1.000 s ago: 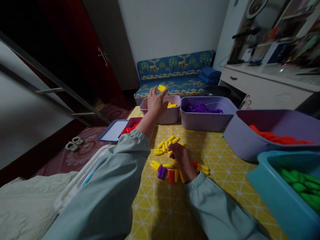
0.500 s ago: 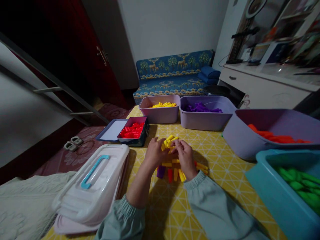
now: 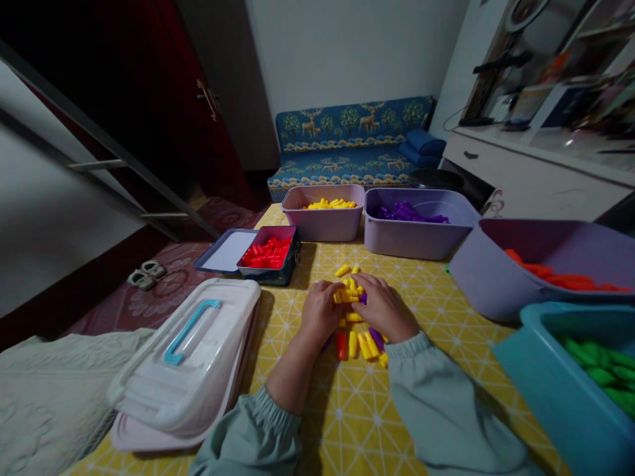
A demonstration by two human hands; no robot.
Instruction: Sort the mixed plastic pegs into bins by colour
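In the middle of the table is a heap of small rounded yellow plastic pieces (image 3: 350, 291), toy blocks by their look. My left hand (image 3: 321, 312) curls against the heap's left side, fingertips on the yellow pieces. From the right, my right hand (image 3: 384, 309) bends over the same heap, its fingers also closed in on the pieces; the exact contact is partly hidden. A purple piece (image 3: 364, 298) shows by the right fingers. Just in front lie a red piece (image 3: 342, 346), several more yellow pieces (image 3: 367, 345) and a purple piece (image 3: 377, 338).
Behind the heap stand a pink bin (image 3: 322, 225) of yellow pieces and a purple bin (image 3: 417, 238) of purple ones. A lilac bin (image 3: 471, 277) and a teal bin (image 3: 555, 357) stand right. To the left are a case (image 3: 282, 274) of red pieces and a white lid (image 3: 198, 377).
My right hand has swung outward to the right and lies flatter, uncovering more of the yellow heap and the front pieces. My left hand stays at the left side. The view has shifted slightly.
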